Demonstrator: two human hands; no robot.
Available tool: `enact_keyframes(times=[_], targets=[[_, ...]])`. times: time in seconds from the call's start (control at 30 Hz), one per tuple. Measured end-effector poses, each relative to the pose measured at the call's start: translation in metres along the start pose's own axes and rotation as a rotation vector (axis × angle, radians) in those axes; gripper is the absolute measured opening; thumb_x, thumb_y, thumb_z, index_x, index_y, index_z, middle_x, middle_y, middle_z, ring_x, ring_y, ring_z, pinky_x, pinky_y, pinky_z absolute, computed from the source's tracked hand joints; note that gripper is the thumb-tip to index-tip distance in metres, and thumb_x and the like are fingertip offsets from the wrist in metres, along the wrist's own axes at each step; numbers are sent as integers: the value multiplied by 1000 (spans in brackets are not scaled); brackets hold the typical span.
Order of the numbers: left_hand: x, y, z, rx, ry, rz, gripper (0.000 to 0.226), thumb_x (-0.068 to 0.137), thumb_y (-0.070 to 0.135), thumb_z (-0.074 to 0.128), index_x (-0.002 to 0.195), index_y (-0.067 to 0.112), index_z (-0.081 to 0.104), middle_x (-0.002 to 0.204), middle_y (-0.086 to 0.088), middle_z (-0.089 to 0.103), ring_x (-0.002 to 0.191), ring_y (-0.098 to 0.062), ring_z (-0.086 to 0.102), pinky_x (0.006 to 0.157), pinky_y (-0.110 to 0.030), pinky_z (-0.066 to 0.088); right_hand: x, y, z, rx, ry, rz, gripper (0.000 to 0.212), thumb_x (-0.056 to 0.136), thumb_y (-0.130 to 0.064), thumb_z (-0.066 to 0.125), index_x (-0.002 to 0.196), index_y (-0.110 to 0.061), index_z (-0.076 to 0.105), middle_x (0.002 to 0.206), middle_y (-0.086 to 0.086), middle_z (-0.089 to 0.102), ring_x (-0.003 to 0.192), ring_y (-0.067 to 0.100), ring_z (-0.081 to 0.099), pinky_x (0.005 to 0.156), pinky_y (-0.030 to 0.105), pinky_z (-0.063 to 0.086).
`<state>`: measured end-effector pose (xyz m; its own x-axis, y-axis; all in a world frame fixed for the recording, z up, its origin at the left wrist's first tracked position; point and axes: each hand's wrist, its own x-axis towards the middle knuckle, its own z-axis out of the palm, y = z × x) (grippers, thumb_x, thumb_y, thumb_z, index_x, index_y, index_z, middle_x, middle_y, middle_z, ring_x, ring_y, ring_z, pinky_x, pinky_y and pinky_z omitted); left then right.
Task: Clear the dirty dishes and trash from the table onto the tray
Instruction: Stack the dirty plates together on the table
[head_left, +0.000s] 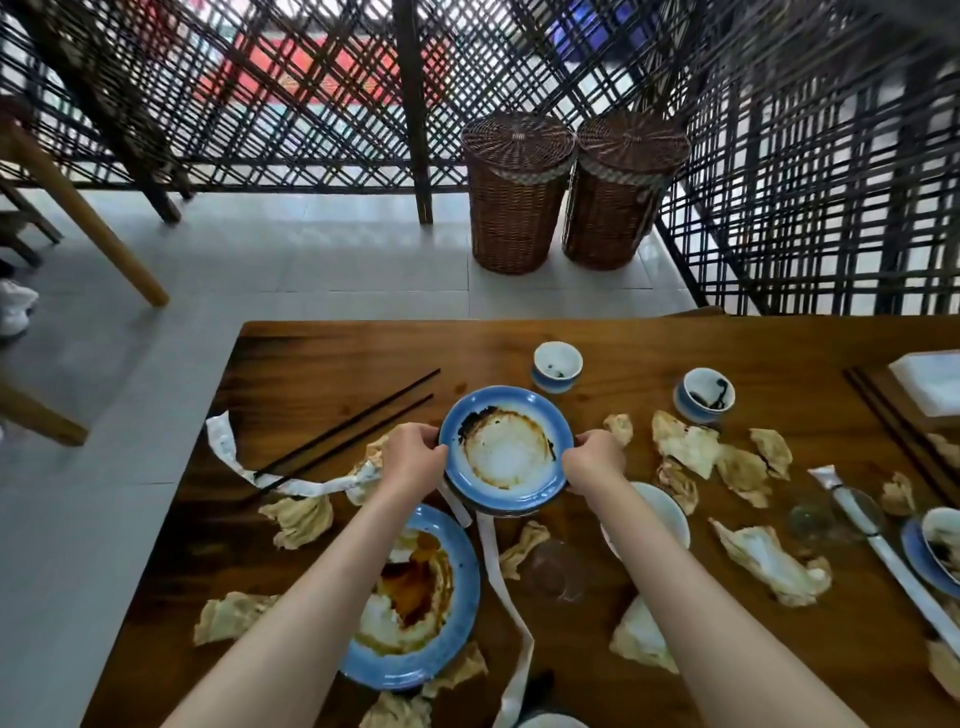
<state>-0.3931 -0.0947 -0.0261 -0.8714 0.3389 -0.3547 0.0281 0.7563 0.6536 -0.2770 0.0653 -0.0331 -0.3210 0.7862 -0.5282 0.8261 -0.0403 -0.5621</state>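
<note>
A dirty blue-rimmed plate (506, 449) is held over the wooden table (649, 343). My left hand (413, 457) grips its left rim and my right hand (595, 460) grips its right rim. A larger blue plate (415, 597) smeared with brown sauce lies under my left forearm. Black chopsticks (348, 431) lie to the left over a white paper strip (291, 480). Two small dirty cups (557, 366) (704, 395) stand further back. Crumpled stained napkins (685, 441) are scattered around. No tray is clearly seen.
A white bowl (667, 512) and a clear glass (556, 571) sit under my right forearm. At the right are a wrapped utensil (872, 530), another blue dish (930, 556) and a white block on a wooden stand (930, 384). Two wicker baskets (519, 192) stand on the floor beyond.
</note>
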Motion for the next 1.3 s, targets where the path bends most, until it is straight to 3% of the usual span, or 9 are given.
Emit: enact_keyframes(times=[0.17, 0.33, 0.43, 0.53, 0.67, 0.9, 1.07, 1.17, 1.3], targets=[[1, 2, 3, 33, -2, -4, 13, 87, 12, 61, 93, 17, 71, 83, 3, 67, 70, -6, 59, 57, -23, 47, 0, -2, 3, -46, 6, 12, 32, 87, -2, 54, 119, -1, 53, 117, 17, 57, 104, 33, 57, 82, 42, 55], [2, 4, 3, 23, 5, -9, 24, 87, 10, 62, 110, 12, 68, 104, -2, 66, 91, -15, 59, 72, -25, 46, 3, -1, 2, -13, 17, 30, 27, 86, -2, 54, 113, -4, 56, 105, 13, 58, 85, 26, 54, 78, 42, 56], [3, 3, 3, 3, -1, -14, 24, 87, 7, 60, 109, 14, 66, 100, 1, 63, 94, -16, 59, 77, -27, 49, 3, -3, 1, 45, -14, 61, 39, 87, -2, 55, 125, -7, 52, 120, 15, 56, 105, 32, 56, 84, 44, 54], [7, 3, 3, -35, -34, -91, 41, 86, 6, 58, 127, 10, 57, 121, -4, 61, 106, -19, 59, 87, -31, 52, 2, -5, 1, 81, -57, 94, 44, 88, -3, 53, 131, -10, 48, 124, 15, 54, 110, 34, 54, 85, 46, 54], [12, 6, 2, -25, -88, -152, 42, 86, 3, 55, 127, 10, 56, 117, -5, 62, 93, -18, 61, 73, -29, 53, -1, -2, 2, 138, -100, 121, 45, 90, -3, 52, 134, -9, 44, 124, 14, 54, 108, 33, 55, 77, 41, 56], [10, 5, -1, -147, -87, -207, 44, 85, 1, 57, 128, 10, 54, 115, -5, 61, 97, -19, 59, 76, -29, 52, -6, -3, -2, 147, -75, 58, 41, 89, -4, 53, 129, -11, 49, 121, 11, 57, 101, 28, 57, 63, 34, 55], [-6, 5, -22, -291, -67, -205, 39, 82, 1, 59, 120, 8, 59, 100, -2, 64, 94, -19, 63, 85, -37, 55, -21, -18, -12, 165, -79, -8, 30, 88, -5, 55, 118, -12, 56, 111, 9, 61, 96, 26, 60, 68, 36, 58], [-23, 5, -44, -346, -75, -190, 20, 80, 1, 57, 95, 11, 67, 90, -5, 68, 89, -21, 66, 84, -40, 56, -41, -28, -17, 187, -108, -41, 27, 88, -5, 57, 113, -12, 57, 107, 8, 63, 94, 26, 62, 70, 39, 59], [-54, -2, -71, -449, -80, -194, 24, 83, -2, 58, 71, 18, 62, 82, -7, 68, 75, -19, 66, 59, -27, 55, -71, -32, -20, 207, -151, -57, 20, 85, -1, 56, 102, -11, 59, 103, 10, 63, 93, 28, 62, 70, 43, 59]])
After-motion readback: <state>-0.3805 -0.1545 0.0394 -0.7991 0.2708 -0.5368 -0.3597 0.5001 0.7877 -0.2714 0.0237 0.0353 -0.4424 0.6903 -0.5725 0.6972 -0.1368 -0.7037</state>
